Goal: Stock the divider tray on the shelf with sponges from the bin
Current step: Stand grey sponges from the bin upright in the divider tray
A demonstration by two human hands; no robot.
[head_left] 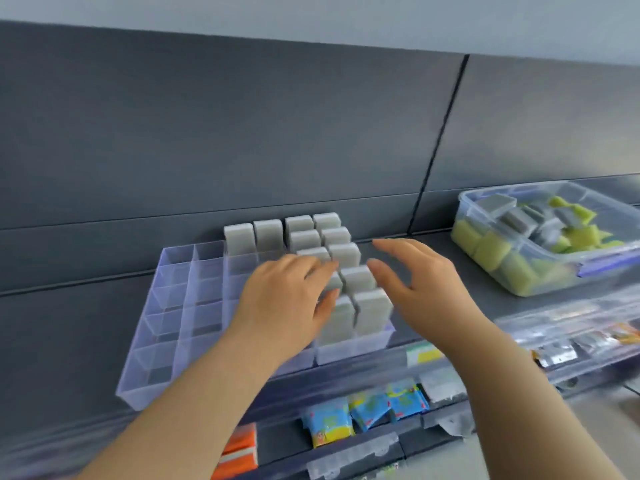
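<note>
Fingers of left hand (287, 299) loosely bent, lying against the tops of grey sponges (372, 313) in the divider tray (138, 344), second column from its right edge; no closed grip visible, though blurred. Fingers of right hand (415, 289) spread and slack, holding nothing, hovering just beside the tray's right edge.

Inside the tray: two right columns full front to back, sponges upright and touching. Two more upright in the back row, left of those. Two leftmost columns bare; cells under the left hand hidden.

Right of the tray and farther back along the shelf (491, 299), well apart: clear bin (465, 197) heaped with loose sponges (498, 204), grey and yellow-green.

Reads as the close of a placing step, squaring up seated sponges. Roughly halfway stocked. Next, probably: send the free right hand to the bin, pinch one sponge by its narrow sides, carry upright, drop into the next open cell of the third column. Soft foam, so squeeze lightly and avoid tipping neighbours.
</note>
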